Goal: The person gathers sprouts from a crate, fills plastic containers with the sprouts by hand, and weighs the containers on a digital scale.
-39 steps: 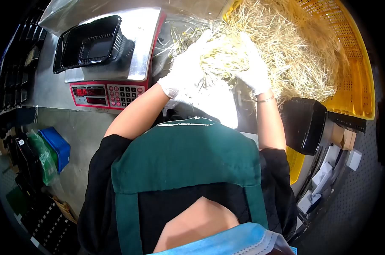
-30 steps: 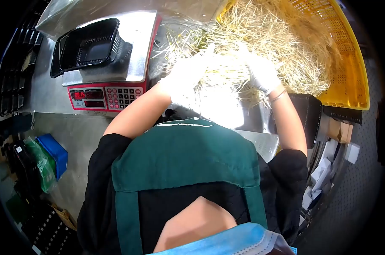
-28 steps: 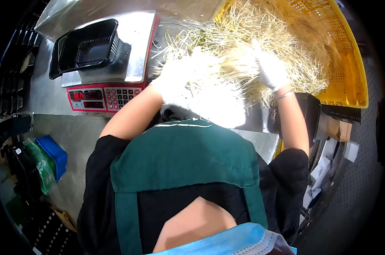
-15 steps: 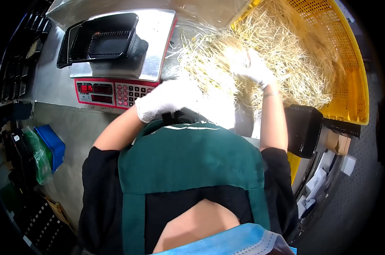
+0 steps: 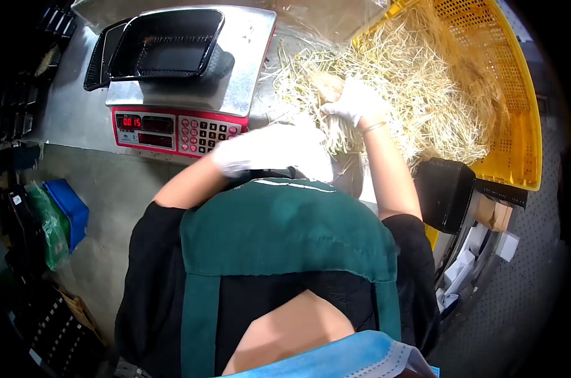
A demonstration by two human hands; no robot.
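A large heap of pale, thin sprouts (image 5: 424,88) spills from a yellow crate onto the metal table. My right hand (image 5: 357,103), in a white glove, is closed on a bunch of sprouts at the near left part of the heap; the bunch shows beyond the fingers. Closer to my body, my left hand (image 5: 285,148), also gloved, is over the table edge in front of the apron. Its fingers are overexposed and blurred, so their shape and anything in them cannot be made out. The scale (image 5: 178,132) bears a black tray (image 5: 166,47).
The yellow crate (image 5: 518,126) stands tilted at the right. A black container (image 5: 446,195) is by my right forearm. Another black tray (image 5: 100,60) lies left of the scale. Clear plastic sheeting covers the back. A blue bin (image 5: 68,211) is on the lower left, beside green plastic.
My hands, earlier together around sprouts, have moved apart. My left hand came back toward my body; my right hand shifted left with its bunch. The view has also moved slightly.
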